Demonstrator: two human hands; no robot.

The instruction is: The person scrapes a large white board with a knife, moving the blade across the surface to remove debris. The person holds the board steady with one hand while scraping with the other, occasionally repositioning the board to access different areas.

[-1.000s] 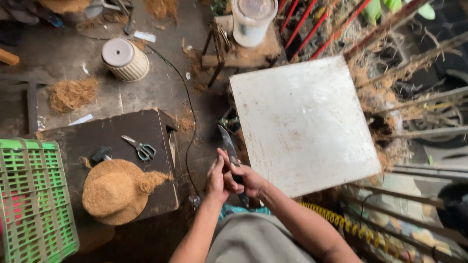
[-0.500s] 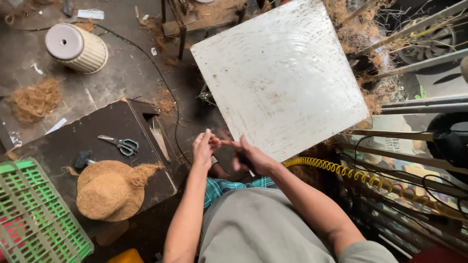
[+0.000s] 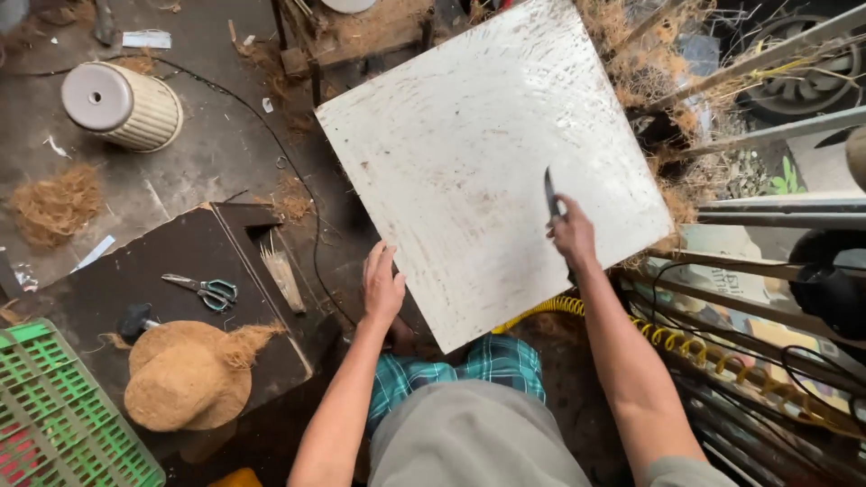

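White board (image 3: pixel 469 153) lay unmarked as far as I saw; my right hand (image 3: pixel 574 236) gripped a knife (image 3: pixel 549 193), my left hand (image 3: pixel 382 287) rested open at its edge.

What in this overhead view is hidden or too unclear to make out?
- Knife handle: hidden inside the right hand.
- Floor under the white board: covered by it.
- Left hand palm: faces down, contact unclear.
- Green crate: cut off by the frame's corner.
- Tool beside the fibre mound: partly covered.
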